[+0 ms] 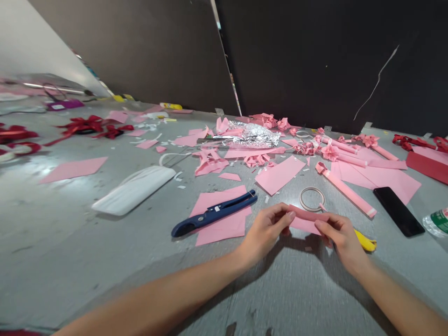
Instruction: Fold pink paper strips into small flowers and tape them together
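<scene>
A small strip of pink paper (308, 219), folded along its upper side, is stretched between my two hands. My left hand (271, 226) pinches its left end between thumb and fingers. At the right end my right hand (341, 235) grips it the same way. Just beyond the paper lies a roll of tape (312, 199). A yellow object (366, 240), partly hidden, is beside my right hand. To the left, dark blue scissors (215, 213) rest on pink paper sheets (210, 238). A rolled pink paper tube (346, 191) lies beyond my right hand.
A black phone (399, 211) and a plastic bottle (437, 221) are at the right. A white face mask (135, 190) lies left, near red ribbon bows (84, 125). Paper flowers (331, 151), scraps and crumpled clear wrap (257, 134) spread toward the dark panels (315, 60) behind.
</scene>
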Motion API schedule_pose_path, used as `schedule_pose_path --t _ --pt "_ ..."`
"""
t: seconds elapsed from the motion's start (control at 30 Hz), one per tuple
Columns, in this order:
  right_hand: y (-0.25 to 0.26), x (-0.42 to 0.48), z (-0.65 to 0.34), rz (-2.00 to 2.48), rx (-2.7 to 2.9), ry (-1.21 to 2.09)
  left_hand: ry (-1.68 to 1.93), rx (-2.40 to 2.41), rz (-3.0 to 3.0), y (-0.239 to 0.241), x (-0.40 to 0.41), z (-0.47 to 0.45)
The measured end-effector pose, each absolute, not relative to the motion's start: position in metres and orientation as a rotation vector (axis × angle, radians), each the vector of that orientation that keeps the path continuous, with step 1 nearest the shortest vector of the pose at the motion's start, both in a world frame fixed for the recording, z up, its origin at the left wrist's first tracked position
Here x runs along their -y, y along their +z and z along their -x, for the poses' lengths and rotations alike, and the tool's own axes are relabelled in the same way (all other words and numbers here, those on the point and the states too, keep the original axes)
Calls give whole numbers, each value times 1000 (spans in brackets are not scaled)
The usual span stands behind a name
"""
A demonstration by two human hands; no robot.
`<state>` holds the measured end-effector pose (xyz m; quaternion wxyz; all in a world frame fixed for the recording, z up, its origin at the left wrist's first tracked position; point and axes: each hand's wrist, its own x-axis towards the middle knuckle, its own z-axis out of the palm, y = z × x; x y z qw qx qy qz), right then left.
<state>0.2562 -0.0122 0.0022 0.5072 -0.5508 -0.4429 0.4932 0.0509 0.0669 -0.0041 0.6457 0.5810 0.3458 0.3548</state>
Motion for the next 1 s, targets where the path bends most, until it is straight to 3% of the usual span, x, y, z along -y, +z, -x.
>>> schedule_pose_path --t 0.47,0.83,1.0 --pt "-6 10 -261 1300 1031 1162 785 -781 -1344 -1 -67 -53" --pt "-10 8 -264 1331 1013 1037 1171 -907 -1174 -9 -74 -48" --pt "-5 10 -263 1410 1068 960 954 -801 -1252 -6 -72 -51"
